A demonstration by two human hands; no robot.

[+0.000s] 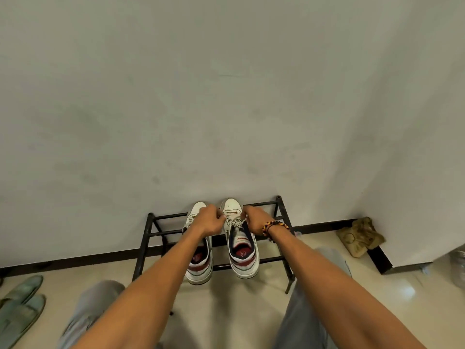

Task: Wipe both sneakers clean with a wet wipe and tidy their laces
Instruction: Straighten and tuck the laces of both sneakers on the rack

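knees (95, 311) apart | both hands' grip (232, 220) on right sneaker (241, 245) laces (234, 222)

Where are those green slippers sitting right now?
In the head view, the green slippers lie on the floor at the far left, left of the black shoe rack.

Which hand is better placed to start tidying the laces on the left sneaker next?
Left, probably. The left hand already lies over the left sneaker, whose laces it hides, while the right hand is on the far side of the right sneaker, at its laces.
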